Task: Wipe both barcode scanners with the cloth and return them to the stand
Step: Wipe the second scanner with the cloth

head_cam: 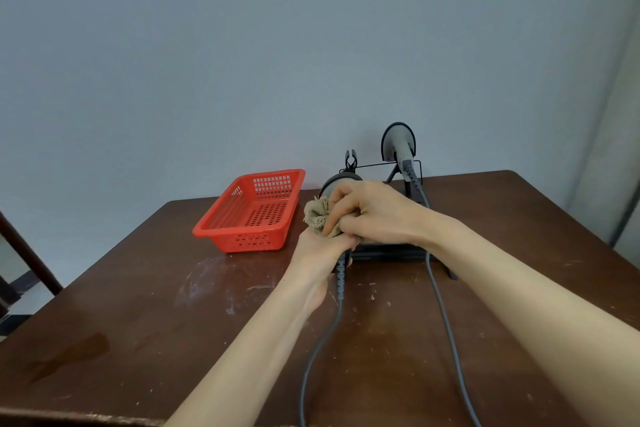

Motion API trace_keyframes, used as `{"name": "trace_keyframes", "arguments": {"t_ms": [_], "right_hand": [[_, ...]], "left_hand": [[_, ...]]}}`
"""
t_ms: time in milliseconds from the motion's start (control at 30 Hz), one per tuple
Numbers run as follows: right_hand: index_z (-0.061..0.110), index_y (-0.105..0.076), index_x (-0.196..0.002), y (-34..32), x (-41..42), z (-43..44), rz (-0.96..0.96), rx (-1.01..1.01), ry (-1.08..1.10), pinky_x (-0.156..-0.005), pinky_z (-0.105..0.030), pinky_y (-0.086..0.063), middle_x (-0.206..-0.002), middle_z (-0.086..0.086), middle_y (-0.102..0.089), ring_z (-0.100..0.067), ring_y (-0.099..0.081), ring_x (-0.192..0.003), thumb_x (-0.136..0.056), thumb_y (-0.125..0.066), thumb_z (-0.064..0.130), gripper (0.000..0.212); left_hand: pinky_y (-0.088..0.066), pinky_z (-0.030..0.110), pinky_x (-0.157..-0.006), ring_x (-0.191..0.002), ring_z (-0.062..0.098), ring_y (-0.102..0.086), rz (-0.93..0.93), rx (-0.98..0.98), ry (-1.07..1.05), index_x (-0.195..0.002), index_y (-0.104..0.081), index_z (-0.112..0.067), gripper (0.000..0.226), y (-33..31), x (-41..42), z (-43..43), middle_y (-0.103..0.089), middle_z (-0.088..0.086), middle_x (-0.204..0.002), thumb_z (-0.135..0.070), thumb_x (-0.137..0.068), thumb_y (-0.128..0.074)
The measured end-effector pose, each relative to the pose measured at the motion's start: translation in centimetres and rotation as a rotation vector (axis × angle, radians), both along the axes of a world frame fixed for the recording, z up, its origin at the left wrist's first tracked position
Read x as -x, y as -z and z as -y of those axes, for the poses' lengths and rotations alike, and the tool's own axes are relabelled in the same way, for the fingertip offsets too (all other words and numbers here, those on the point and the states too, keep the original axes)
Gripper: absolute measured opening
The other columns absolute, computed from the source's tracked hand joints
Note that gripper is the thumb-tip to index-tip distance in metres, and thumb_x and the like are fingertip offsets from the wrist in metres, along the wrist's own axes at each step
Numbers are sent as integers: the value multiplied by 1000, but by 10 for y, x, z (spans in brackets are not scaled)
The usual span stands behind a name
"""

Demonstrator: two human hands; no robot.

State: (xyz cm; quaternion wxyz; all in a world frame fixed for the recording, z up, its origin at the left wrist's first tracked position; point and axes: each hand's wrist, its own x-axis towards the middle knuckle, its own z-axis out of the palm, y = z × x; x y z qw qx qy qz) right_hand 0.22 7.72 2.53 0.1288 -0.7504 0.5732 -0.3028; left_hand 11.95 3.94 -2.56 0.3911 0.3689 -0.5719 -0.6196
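My left hand [320, 250] grips the handle of a grey barcode scanner [334, 182], held above the table in front of the stand. Only the scanner's dark-rimmed head shows above my fingers. My right hand [374, 211] holds a crumpled beige cloth [317, 215] and presses it against the scanner's body. A second grey scanner [398, 142] hangs in the right holder of the black wire stand [412, 177]. The stand's left clip [350, 159] holds nothing.
A red perforated plastic basket [251, 213] stands on the brown table [138, 322] to the left of my hands. Two grey cables [446, 322] run from the scanners toward the table's near edge. A dark chair part [27, 253] is at far left.
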Motion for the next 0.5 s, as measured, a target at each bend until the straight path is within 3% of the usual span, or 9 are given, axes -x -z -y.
{"name": "trace_keyframes", "arguments": {"t_ms": [100,233,400,500], "right_hand": [[25,-77,-89,5,8,8,85,63,82,-78,-20,-38,-91,14,-49,-1,-49,-83,-80,-55,4,32],[32,-73,-102,12,14,22,-7,112,280,-79,-24,-35,-99,6,-46,-9,-46,-92,-87,-50,9,36],[22,-77,-88,6,0,5,105,45,34,-70,-7,-33,-84,17,-46,9,-48,-79,-79,-54,-1,34],[21,-77,-91,8,5,12,165,54,65,-75,-10,-37,-88,14,-49,5,-50,-83,-79,-51,-2,37]], "left_hand": [[-43,24,-56,-55,10,-49,38,-17,-32,-92,-63,-8,14,0,0,0,-56,0,-65,-1,-80,-63],[-44,22,-53,-52,13,-48,41,-114,-32,-90,-61,-4,6,-2,-1,2,-54,6,-68,-3,-84,-61],[-41,25,-51,-60,16,-48,-61,-90,-30,-92,-60,-3,12,-2,-4,5,-55,10,-71,4,-83,-58],[-41,24,-51,-60,16,-47,-43,-88,-27,-87,-59,-2,10,-4,-4,5,-54,10,-72,5,-83,-55]]}}
